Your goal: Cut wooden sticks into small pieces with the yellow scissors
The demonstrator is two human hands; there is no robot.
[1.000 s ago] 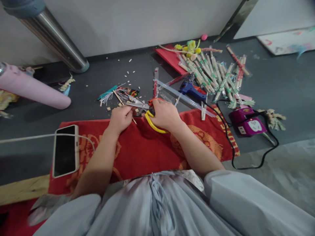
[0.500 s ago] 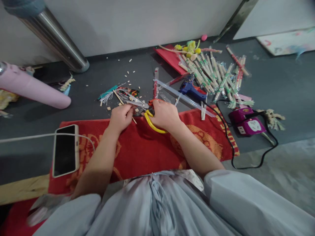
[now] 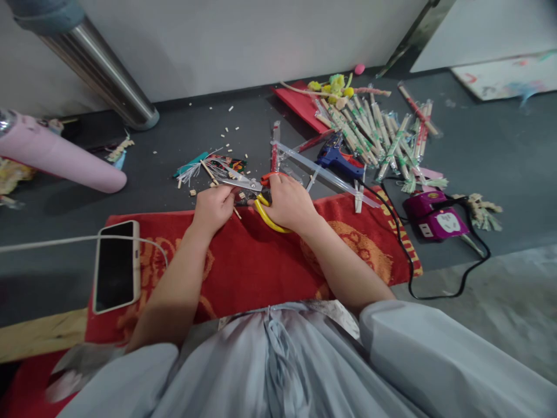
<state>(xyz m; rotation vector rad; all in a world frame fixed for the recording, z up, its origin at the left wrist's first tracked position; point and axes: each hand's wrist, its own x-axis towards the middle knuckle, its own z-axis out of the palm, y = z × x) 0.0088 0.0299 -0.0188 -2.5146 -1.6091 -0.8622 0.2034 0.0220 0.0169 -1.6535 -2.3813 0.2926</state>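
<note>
My right hand (image 3: 290, 200) is closed around the yellow and orange handles of a pair of scissors (image 3: 273, 223). Their blades point left, toward my left hand (image 3: 213, 208). Between the closed fingers of that hand is a thin wooden stick (image 3: 209, 172), its far end reaching up past the blades and a short end showing below. Whether the blades touch the stick I cannot tell. Several small cut pieces of wood (image 3: 192, 193) lie about, beside a bundle of white strands with a teal end (image 3: 191, 166).
A red towel (image 3: 261, 267) lies under my forearms, with a phone (image 3: 116, 267) on its left. To the right are a blue glue gun (image 3: 342, 161), clear glue sticks (image 3: 322, 168), wrapped sticks (image 3: 387, 130) and a purple power adapter (image 3: 435, 216) with a black cord. A pink tumbler (image 3: 65, 154) is at left.
The scissors and my right hand have shifted very slightly left and up. The short lower end of the stick shows a little less. My left hand keeps its hold.
</note>
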